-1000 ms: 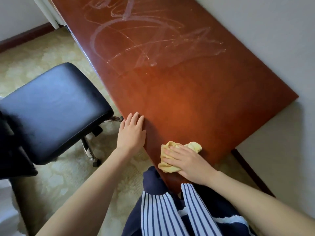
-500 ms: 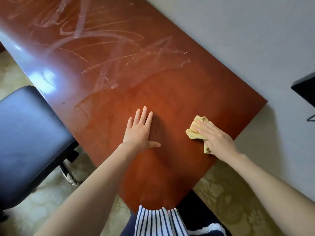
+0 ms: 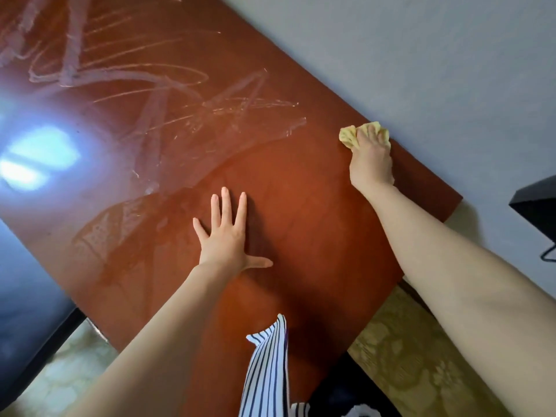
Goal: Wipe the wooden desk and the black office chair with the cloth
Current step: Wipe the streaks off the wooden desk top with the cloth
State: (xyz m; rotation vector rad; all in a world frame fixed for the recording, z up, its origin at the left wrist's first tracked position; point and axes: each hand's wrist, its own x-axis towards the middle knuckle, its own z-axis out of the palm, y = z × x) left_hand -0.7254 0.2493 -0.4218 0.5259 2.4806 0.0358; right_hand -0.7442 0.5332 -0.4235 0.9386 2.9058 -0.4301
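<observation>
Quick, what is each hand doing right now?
Left hand: open, flat on the wooden desk.
Right hand: closed around the yellow cloth, pressing it on the desk near the wall.

Plain grey-white wall (image 3: 421,55) fills the frame from 12 to 3 o'clock. At 5 o'clock a carpet (image 3: 400,356) with a gold floral pattern lies in shade; the carpet shows paler at 7 o'clock. A black object (image 3: 538,206), cut by the frame edge, juts in at 3 o'clock against the wall. Bluish-white glare (image 3: 36,158), paned like a window, sits on the glossy red-brown worktop (image 3: 301,221) at 9 o'clock.
</observation>
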